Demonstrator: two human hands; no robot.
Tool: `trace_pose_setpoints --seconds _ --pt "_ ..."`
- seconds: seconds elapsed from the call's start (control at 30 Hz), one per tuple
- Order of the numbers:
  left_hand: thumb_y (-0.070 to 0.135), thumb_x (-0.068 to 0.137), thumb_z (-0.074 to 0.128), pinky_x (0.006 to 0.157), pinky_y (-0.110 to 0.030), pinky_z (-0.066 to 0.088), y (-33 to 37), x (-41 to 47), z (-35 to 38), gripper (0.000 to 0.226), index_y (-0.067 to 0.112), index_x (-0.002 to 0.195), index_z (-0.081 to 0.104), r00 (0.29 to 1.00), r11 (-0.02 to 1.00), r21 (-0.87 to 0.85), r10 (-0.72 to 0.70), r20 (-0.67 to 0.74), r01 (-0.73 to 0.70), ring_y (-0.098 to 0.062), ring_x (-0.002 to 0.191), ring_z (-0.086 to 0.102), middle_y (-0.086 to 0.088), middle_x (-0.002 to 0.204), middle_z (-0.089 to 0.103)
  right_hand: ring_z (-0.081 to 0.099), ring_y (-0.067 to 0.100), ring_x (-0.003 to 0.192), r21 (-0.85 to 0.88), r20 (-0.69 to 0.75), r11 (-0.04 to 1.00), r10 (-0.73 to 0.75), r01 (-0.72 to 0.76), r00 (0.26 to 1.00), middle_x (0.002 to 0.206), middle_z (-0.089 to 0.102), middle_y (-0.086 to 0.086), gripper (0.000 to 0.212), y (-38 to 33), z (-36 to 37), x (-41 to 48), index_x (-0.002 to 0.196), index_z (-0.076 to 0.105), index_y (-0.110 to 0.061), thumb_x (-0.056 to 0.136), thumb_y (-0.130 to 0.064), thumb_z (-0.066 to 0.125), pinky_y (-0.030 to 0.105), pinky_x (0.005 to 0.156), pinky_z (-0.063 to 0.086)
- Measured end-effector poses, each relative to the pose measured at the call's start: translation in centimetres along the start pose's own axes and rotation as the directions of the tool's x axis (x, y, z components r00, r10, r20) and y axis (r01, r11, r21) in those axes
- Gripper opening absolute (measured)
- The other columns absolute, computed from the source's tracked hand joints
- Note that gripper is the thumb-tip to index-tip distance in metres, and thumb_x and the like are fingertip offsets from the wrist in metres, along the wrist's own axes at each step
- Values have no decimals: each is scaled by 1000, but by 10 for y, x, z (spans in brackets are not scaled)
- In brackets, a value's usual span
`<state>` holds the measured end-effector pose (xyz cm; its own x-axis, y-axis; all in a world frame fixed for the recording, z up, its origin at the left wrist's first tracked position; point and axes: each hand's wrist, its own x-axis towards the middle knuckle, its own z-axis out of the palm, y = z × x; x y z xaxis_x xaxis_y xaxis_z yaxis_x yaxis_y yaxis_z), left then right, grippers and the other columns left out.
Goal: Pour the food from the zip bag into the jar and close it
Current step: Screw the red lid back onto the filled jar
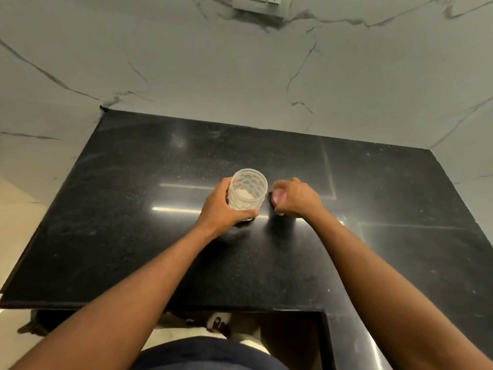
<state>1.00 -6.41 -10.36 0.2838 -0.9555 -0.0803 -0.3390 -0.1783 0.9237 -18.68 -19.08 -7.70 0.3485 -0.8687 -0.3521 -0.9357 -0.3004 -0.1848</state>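
Black speckled stone table point(133, 209) | left hand point(221, 206) wrapped clear dimpled plastic jar point(248, 190), light, slippery; grip mid-wall | right hand point(296, 198) curled, contents unclear

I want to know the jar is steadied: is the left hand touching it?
Touching. The head view shows the left hand wrapped around the jar, thumb pressed across its near side.
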Motion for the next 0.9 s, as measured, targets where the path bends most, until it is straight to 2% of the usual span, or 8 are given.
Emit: trace_pose_setpoints --seconds 0.1,0.2,0.27,0.37,0.5,0.6,0.7,0.9 --pt "45 54 99 95 -38 59 -1 0 2 82 36 124 55 1000 1000 14 -3 -16 3 -6 109 66 14 121 68 56 25 107 446 -227 895 143 -27 963 125 50 1 73 0 -11 -13 126 45 -33 67 -37 87 35 82 52" --pt "49 54 98 94 -38 60 -2 0 1 80 38 121 56 1000 1000 19 -5 -25 5 -4 109 66 16 120 69 56 19 104 810 -334 571 262 133 905 117 51 0 77 -13 -23 -33 123 40 -27 63 -32 89 26 75 48" --pt "51 53 97 93 -37 60 -1 0 0 79 40 119 56 1000 1000 28 -9 -23 10 -2 107 66 18 118 69 56 13 99 872 -373 427 263 239 890 112 50 -3 78 -26 -27 -48 125 39 -25 64 -34 86 19 70 47" --pt "55 54 95 93 -39 60 1 0 -1 77 42 118 53 1000 999 51 -8 -8 8 -3 108 66 18 118 68 64 16 100 857 -453 344 150 384 879 117 54 1 71 -42 -23 -61 128 43 -30 71 -30 86 21 76 60" --pt "58 54 93 94 -42 60 2 0 -3 79 44 120 52 1000 998 63 -12 0 12 -6 109 67 17 120 68 60 19 118 766 -501 487 44 419 864 125 57 1 48 -50 -5 -59 104 57 -26 68 -37 88 46 95 58" --pt "62 53 91 95 -41 60 6 -2 -3 85 43 125 50 1000 998 63 -13 18 12 -7 110 66 17 124 66 59 8 116 619 -531 641 -83 454 843 125 59 -5 49 -51 4 -56 99 57 -24 68 -42 90 38 90 58" --pt "62 54 89 96 -43 60 6 -2 -3 89 41 130 47 1000 997 70 -15 21 14 -11 114 64 13 129 64 57 6 113 513 -525 708 -189 486 830 121 60 -9 49 -52 3 -55 101 58 -26 69 -47 88 27 84 55" --pt "65 51 88 93 -46 60 7 -3 -5 84 44 121 47 999 996 81 -42 23 40 -13 111 65 14 124 64 51 11 118 338 -347 826 -335 450 876 134 56 -12 73 -57 -16 -48 134 51 -32 73 -53 85 28 91 50"
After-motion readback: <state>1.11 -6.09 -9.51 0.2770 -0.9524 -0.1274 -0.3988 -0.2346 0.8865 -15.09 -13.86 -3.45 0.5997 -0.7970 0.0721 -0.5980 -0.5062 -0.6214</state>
